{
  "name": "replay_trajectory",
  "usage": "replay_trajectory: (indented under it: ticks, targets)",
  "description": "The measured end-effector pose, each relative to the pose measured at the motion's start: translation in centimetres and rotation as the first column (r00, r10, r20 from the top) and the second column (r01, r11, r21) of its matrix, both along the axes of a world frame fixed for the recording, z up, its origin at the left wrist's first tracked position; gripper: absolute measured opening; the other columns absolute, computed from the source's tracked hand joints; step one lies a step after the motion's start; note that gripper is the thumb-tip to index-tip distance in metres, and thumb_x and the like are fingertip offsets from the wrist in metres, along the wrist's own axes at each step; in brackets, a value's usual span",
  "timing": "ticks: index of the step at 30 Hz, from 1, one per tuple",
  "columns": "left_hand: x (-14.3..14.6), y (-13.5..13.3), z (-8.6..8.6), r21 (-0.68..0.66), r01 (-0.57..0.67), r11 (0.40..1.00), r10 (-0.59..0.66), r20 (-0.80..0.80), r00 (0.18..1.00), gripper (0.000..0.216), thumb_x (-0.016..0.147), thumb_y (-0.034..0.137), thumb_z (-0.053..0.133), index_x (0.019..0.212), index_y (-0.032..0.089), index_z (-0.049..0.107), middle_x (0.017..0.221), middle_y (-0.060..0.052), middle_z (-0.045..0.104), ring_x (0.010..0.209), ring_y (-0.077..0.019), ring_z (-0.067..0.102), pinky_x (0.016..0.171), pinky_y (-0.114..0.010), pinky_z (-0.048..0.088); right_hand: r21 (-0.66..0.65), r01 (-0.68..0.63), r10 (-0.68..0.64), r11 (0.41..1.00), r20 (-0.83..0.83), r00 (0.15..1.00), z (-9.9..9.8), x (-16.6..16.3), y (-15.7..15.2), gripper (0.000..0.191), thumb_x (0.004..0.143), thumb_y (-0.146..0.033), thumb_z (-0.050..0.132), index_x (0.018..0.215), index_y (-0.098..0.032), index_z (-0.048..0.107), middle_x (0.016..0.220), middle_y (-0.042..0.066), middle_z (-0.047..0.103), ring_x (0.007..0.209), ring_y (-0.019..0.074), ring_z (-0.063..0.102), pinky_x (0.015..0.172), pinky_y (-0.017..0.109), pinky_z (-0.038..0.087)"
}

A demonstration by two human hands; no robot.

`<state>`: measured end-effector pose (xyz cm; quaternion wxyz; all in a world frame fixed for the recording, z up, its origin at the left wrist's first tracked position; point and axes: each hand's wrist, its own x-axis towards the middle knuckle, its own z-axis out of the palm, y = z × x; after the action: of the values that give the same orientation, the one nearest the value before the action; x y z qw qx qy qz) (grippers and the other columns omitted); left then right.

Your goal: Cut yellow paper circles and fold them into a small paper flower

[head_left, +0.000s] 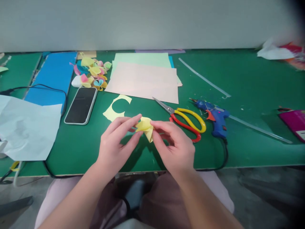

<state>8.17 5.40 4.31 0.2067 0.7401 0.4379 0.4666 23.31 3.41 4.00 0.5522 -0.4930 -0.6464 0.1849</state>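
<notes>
A small folded yellow paper piece (145, 124), shaped like a petal or flower, is held above the front part of the green table. My left hand (116, 140) pinches its left side between thumb and fingers. On the other side, my right hand (173, 143) grips its right edge the same way. Just behind my left hand lies a pale yellow paper offcut (111, 109) with a round hole cut out. Scissors (188, 122) with one yellow and one red handle lie beyond my right hand, blades pointing up and left.
A blue glue gun (218, 119) with a clear glue stick lies at right; another glue stick (205, 78) is behind it. Paper sheets (145, 81) are stacked at the back. A phone (81, 105), colourful paper flowers (95, 71) and a crumpled white sheet (28, 130) are left. A black cable (225, 156) trails off the glue gun.
</notes>
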Motion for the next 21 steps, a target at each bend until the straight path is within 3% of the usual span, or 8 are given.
replay_trajectory:
  ticks: [5,8,15,21]
  targets:
    - [0.09,-0.03,0.2,-0.122,0.052,0.991,-0.037,0.126,0.991,0.019,0.078,0.017,0.066,0.096,0.021,0.068,0.092,-0.002,0.063,0.083,-0.0113,0.063,0.07,-0.02,0.057,-0.016,-0.053,0.053,0.998,-0.022,0.998,-0.08,-0.07,-0.08,0.028,0.083,-0.005,0.056,0.101,-0.025,0.065,0.094,0.0,0.071,0.078,0.011,0.066,0.064,0.02,0.058]
    - [0.14,-0.16,0.12,-0.124,0.04,0.992,-0.022,0.141,0.99,0.015,0.078,0.015,0.065,0.092,0.022,0.067,0.09,0.0,0.068,0.082,-0.0107,0.064,0.073,-0.021,0.056,-0.02,-0.072,0.072,0.997,-0.024,0.997,-0.14,-0.09,-0.1,0.029,0.083,-0.005,0.055,0.101,-0.025,0.065,0.094,0.0,0.071,0.078,0.0107,0.066,0.065,0.02,0.058]
    - [0.5,-0.45,-0.26,0.024,-0.04,0.999,0.038,0.053,0.998,0.039,0.079,0.013,0.063,0.116,0.024,0.056,0.093,0.0,0.069,0.079,-0.0103,0.066,0.076,-0.022,0.056,-0.011,-0.082,0.081,0.997,-0.027,0.996,-0.04,-0.12,-0.09,0.029,0.083,-0.006,0.056,0.102,-0.026,0.064,0.093,0.0,0.071,0.075,0.0111,0.066,0.063,0.021,0.057]
    - [0.64,-0.41,-0.62,-0.007,-0.03,1.0,0.03,0.082,0.996,0.047,0.078,0.01,0.062,0.121,0.026,0.05,0.086,0.003,0.067,0.077,-0.0089,0.064,0.076,-0.021,0.055,-0.003,-0.115,0.115,0.993,0.021,0.993,-0.04,-0.13,-0.02,0.028,0.083,-0.005,0.057,0.102,-0.025,0.063,0.096,-0.001,0.071,0.078,0.0107,0.067,0.067,0.02,0.056]
